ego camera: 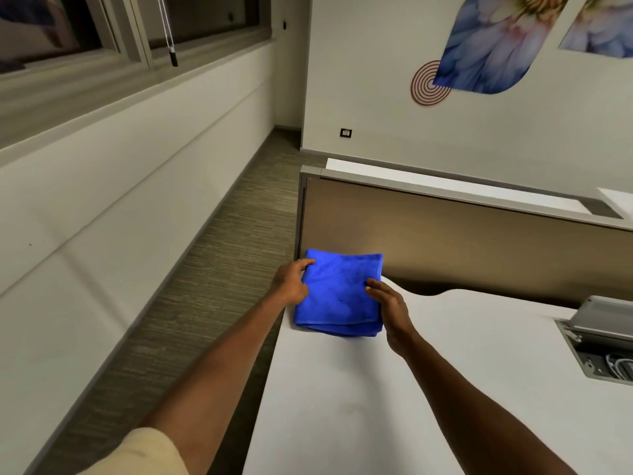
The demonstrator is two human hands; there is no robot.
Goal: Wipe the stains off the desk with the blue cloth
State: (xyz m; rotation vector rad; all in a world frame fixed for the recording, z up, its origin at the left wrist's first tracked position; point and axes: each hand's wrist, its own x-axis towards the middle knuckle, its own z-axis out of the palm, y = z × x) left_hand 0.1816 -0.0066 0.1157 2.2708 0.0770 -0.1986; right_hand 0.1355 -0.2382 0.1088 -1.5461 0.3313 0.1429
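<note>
1. I see the blue cloth (339, 294) as soft, matt terry fabric, folded, with a stitched hem along its near edge.
2. The desk (394, 399) top looks like a smooth white laminate with a dull, even sheen.
3. The partition panel (462, 241) behind it reads to me as brown fabric, matt, capped by a grey metal-looking trim.
4. The cable box (597, 341) set into the desk looks like brushed grey metal.
5. The floor carpet (219, 269) shows a rough, streaked weave.
</note>
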